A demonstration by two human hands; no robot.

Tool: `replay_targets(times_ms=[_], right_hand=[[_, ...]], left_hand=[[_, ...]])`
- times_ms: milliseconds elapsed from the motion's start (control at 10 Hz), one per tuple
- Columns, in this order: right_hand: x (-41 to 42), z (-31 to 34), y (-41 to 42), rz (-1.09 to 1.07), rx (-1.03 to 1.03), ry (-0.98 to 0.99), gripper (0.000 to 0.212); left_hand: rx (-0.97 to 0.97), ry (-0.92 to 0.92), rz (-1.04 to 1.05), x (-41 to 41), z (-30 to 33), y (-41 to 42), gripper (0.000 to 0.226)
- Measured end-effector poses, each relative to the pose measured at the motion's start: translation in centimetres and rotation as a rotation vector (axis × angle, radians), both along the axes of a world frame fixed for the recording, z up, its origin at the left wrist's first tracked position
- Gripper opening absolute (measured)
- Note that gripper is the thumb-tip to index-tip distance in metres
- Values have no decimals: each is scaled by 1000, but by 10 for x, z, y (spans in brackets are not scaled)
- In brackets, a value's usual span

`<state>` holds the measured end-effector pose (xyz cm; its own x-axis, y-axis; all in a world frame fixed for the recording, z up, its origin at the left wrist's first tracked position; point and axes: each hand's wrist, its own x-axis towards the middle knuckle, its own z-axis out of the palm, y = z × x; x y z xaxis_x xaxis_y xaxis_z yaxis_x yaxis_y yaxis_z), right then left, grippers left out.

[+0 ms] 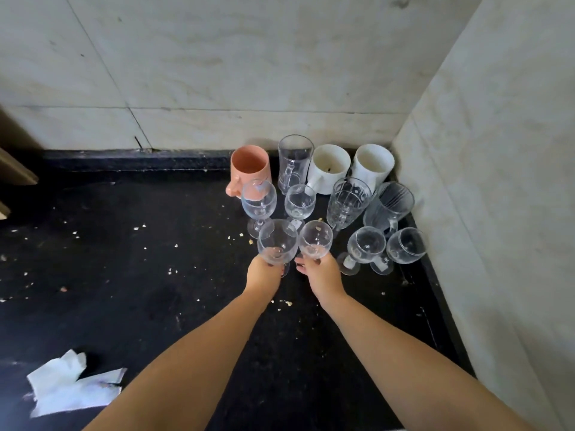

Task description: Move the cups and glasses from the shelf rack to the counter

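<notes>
White crumpled paper lies at the near left of the black stone counter, which is speckled with pale crumbs. Further right, the left hand curls its fingers around the stem of a clear wine glass, held upright just above or on the counter; which, I cannot tell. Just beside it, the right hand grips the stem of a second wine glass, with one or two fingertips sticking out to the left. Behind these two stand two more stemmed glasses, and at the back a salmon-pink mug, a tall clear glass tankard and two white mugs line the marble wall. Right of the hands, a cut-glass goblet and a ribbed goblet stand upright, with two small stemmed glasses in front of them, packed into the corner by the side wall.
</notes>
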<state>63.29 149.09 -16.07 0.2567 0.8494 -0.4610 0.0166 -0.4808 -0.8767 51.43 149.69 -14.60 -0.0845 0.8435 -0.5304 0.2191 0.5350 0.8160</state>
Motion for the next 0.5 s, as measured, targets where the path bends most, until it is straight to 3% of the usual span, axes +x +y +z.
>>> replay_targets(times_ms=[300, 500], right_hand=[[7, -11, -2, 16, -25, 25, 32], [9, 5, -18, -38, -17, -53, 37]], left_hand=[[-50, 130, -77, 3, -6, 7, 19], [62, 101, -95, -4, 0, -7, 17]])
